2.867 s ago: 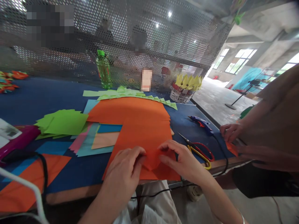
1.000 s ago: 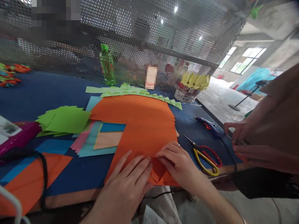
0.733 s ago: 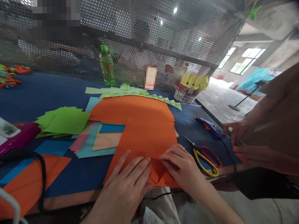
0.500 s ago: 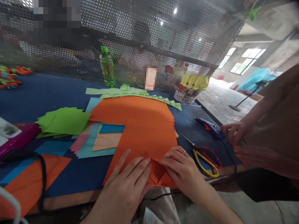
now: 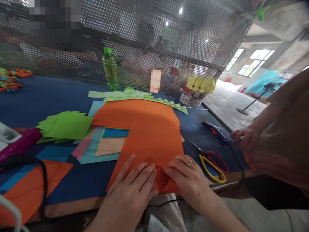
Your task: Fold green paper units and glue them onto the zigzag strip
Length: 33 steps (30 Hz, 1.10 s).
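My left hand point(image 5: 131, 190) lies flat with fingers stretched out on the near end of a stack of orange paper sheets point(image 5: 147, 135). My right hand point(image 5: 187, 177) presses its fingertips on a small folded orange paper piece point(image 5: 161, 179) that sits between both hands at the table's near edge. The folded piece shows a pointed, creased shape, partly hidden under my fingers.
Red-and-yellow scissors point(image 5: 211, 161) and a blue glue gun point(image 5: 213, 129) lie to the right. Green paper squares point(image 5: 67, 125), mixed coloured sheets point(image 5: 106, 145), a green bottle point(image 5: 110, 69) and a basket of yellow folded pieces point(image 5: 198, 90) stand around. Another person's hands point(image 5: 243, 140) work at the right edge.
My hands went from pinching the orange piece upright to pressing it flat near the table edge. The left hand spread flat. The other person's hands shifted slightly.
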{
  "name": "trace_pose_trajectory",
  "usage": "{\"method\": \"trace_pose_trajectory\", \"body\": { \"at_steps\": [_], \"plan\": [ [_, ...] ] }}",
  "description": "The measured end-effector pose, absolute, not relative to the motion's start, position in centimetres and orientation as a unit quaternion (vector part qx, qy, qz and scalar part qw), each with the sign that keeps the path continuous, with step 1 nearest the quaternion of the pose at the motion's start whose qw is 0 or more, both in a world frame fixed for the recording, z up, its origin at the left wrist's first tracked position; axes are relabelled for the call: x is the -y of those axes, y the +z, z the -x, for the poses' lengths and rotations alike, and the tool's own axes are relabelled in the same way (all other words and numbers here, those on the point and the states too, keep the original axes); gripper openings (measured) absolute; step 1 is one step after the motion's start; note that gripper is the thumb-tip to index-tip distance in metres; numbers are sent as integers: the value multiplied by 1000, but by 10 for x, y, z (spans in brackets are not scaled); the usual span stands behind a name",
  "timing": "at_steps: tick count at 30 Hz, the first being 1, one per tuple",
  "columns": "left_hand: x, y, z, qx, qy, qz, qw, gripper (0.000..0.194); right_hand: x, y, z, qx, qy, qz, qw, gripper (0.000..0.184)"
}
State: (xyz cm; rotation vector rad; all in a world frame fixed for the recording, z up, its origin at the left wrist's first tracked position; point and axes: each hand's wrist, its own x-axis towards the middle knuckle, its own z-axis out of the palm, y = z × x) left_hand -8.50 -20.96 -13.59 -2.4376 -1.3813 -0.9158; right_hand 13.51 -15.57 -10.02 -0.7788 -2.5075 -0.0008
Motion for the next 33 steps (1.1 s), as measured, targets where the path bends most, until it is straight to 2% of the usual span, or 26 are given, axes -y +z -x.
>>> {"method": "trace_pose_trajectory", "body": {
  "at_steps": [4, 9, 18, 27, 33],
  "plan": [
    [209, -136, 84, 466, -312, 822, 103, 29, 156, -102, -137, 928, -2, 285, 240, 37],
    [209, -137, 83, 469, -306, 823, 99, 28, 154, -105, -137, 917, -5, 308, 254, 26],
    [208, -136, 82, 474, -333, 811, 87, 31, 155, -99, -133, 904, 5, 336, 263, 17],
    [208, -127, 81, 475, -308, 819, 95, 41, 153, -99, -135, 910, 13, 313, 270, 27],
    [208, -126, 80, 471, -323, 815, 100, 40, 155, -102, -138, 915, 26, 310, 258, 28]
  ]
}}
